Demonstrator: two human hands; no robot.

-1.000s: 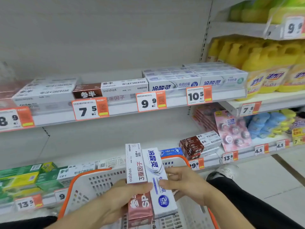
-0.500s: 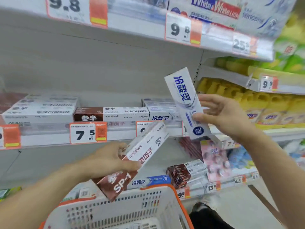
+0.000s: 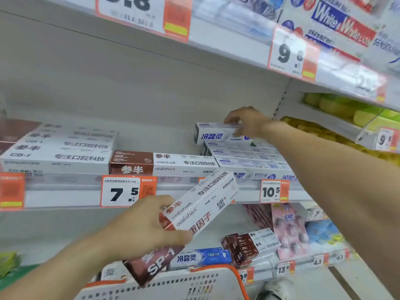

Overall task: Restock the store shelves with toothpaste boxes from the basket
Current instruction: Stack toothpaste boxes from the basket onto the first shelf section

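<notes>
My right hand [image 3: 245, 122] holds a white box with blue lettering [image 3: 213, 134] on top of a stack of like boxes [image 3: 244, 158] on the middle shelf [image 3: 65, 192]. My left hand [image 3: 142, 226] grips a white and brown-red oralshark box [image 3: 200, 204], tilted up to the right, in front of the shelf edge. A second brown-red box marked SP-1 [image 3: 151, 265] sticks out below that hand. The white basket with an orange rim [image 3: 173, 284] is at the bottom of the view.
White boxes [image 3: 58, 148] are stacked at the shelf's left, and brown and white boxes [image 3: 162, 163] lie in the middle. Price tags [image 3: 127, 191] line the shelf edge. Another shelf [image 3: 238, 40] hangs overhead. Lower shelves hold more boxes [image 3: 244, 245]; yellow bottles [image 3: 324, 131] stand to the right.
My right hand has carried the blue-lettered box from mid-air onto the stack on the shelf. My left hand has risen a little with its boxes.
</notes>
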